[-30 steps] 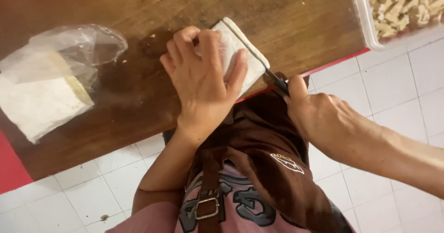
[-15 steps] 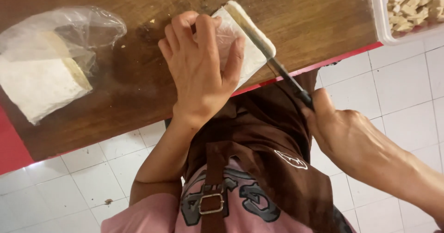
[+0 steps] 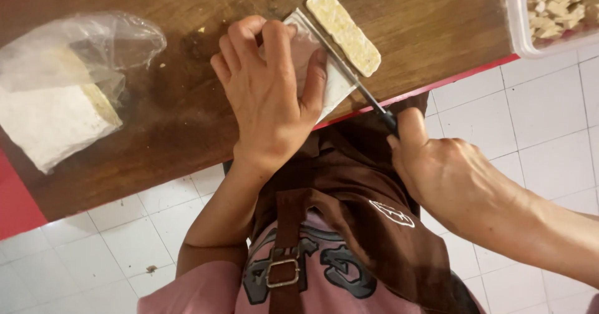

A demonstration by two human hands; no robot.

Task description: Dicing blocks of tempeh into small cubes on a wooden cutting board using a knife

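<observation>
Head view looks straight down on our two hands slicing a pale block of tempeh (image 3: 334,86) on the wooden board (image 3: 187,120). Our left hand (image 3: 271,92) lies flat, fingers spread and pressing down on the block, gripping nothing else. Our right hand (image 3: 446,170) is closed round the dark handle of a knife (image 3: 349,74), whose blade runs from about five o'clock up to eleven along the block's right face. A slice (image 3: 346,32) lies just beside the blade at one o'clock, apparently cut free, though the blade hides the seam. We judge the cut to be at its end; the next stroke calls for shifting the blade leftward and keeping our fingertips clear. At nine o'clock a clear plastic bag (image 3: 75,58) holds another white block (image 3: 53,117). At two o'clock a white tub (image 3: 515,24) holds small cut strips (image 3: 561,5).
</observation>
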